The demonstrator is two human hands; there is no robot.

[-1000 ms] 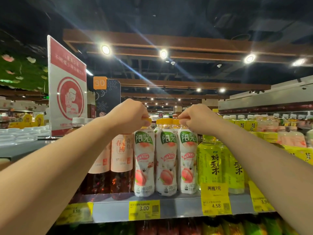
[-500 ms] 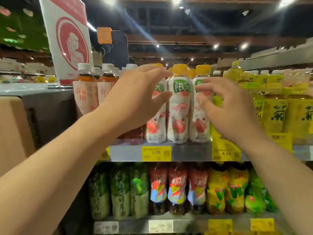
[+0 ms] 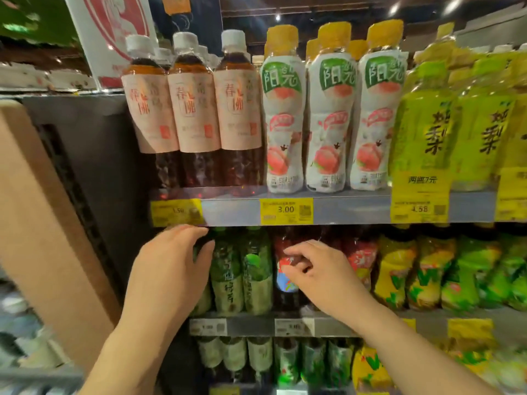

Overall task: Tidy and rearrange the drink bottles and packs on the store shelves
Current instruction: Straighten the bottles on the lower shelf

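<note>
Both hands have dropped from the top shelf to the row below. A second ago they were pinching the yellow caps of the peach bottles [image 3: 330, 109]; half a second ago they were spread in front of that row; now they are at the second shelf [image 3: 336, 323]. Judgement: top row counts as done — its three front peach bottles stand upright, labels forward, flush at the edge — and the next row is starting.

Left hand [image 3: 171, 269]: fingers reach around the leftmost green-label bottle [image 3: 204, 297], mostly hidden behind the hand; real grip or just touch — cannot tell. Right hand [image 3: 316, 269]: fingers curled at the neck of the red-label bottle [image 3: 285, 280]; looks like contact, closure unclear through motion blur.

Neighbours: two more green-label bottles [image 3: 242, 275] sit between the hands, more red ones to the right, then yellow-green packs [image 3: 427, 269].

Surface and room: grey metal shelving with yellow price tags [image 3: 286, 210] on the rail. Top shelf, left to right: dark tea bottles [image 3: 194, 109] with white caps, peach bottles, lime-green pear bottles [image 3: 427, 124]. A third shelf of green bottles shows below, blurred. Cardboard box [image 3: 42, 223] at far left, red-and-white sign [image 3: 114, 38] above, dark ceiling with spotlights.
</note>
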